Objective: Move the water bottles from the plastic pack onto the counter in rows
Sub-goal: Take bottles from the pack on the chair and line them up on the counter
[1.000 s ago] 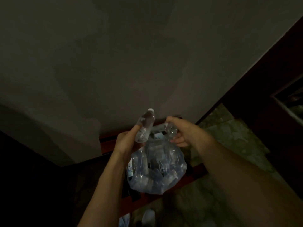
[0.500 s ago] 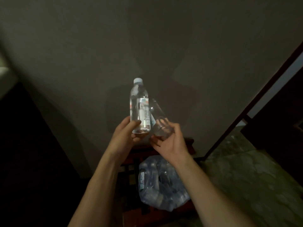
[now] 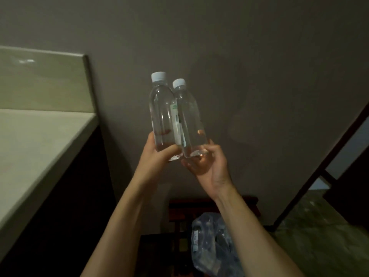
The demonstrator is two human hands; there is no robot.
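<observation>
Now that both hands have risen from the crumpled clear plastic pack [image 3: 214, 250], left hand [image 3: 157, 154] fingers wrap one clear white-capped water bottle [image 3: 160, 114], right hand [image 3: 205, 162] fingers another [image 3: 190, 120]; pale stone desk [image 3: 30, 140] placement comes next.

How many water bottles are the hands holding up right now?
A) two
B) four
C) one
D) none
A: the left hand grips one water bottle near its base and the right hand cups a second bottle, both upright, capped and side by side in front of the wall.
</observation>
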